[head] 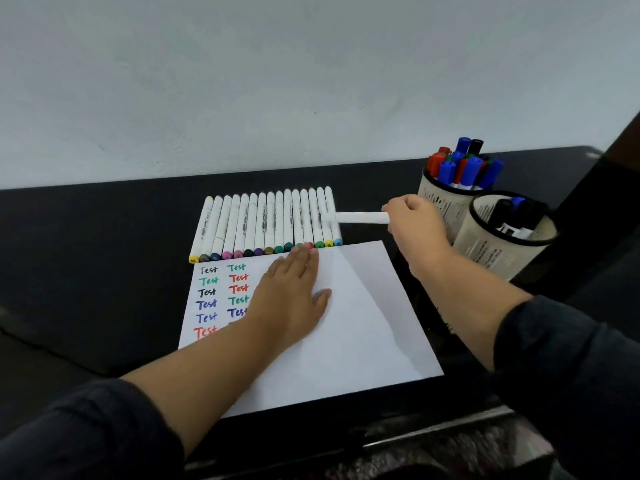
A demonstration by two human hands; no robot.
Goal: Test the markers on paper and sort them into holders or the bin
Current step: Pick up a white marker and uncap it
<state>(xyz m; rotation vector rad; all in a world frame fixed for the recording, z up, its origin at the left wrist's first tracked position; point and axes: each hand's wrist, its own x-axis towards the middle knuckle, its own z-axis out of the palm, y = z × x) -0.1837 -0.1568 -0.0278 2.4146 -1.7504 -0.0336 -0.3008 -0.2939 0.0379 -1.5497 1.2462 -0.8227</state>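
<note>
A white sheet of paper (pixel 363 313) lies on the black table, with several coloured "Test" words written at its left. My left hand (pixel 294 292) rests flat on the paper, fingers straight. Behind the paper, a row of white markers (pixel 266 223) with coloured end caps lies side by side. My right hand (pixel 414 221) grips a white marker (pixel 360 217) that points left, its tip over the right end of the row. Two cream holders stand at the right: the far one (pixel 440 202) packed with red, blue, green and black markers, the near one (pixel 498 247) holding a few dark markers.
The black table (pixel 104 271) runs back to a pale wall (pixel 277 81). A dark object (pixel 620 168) stands at the far right edge. Below the table's front edge there is a dark patterned surface (pixel 450 452). No bin is in view.
</note>
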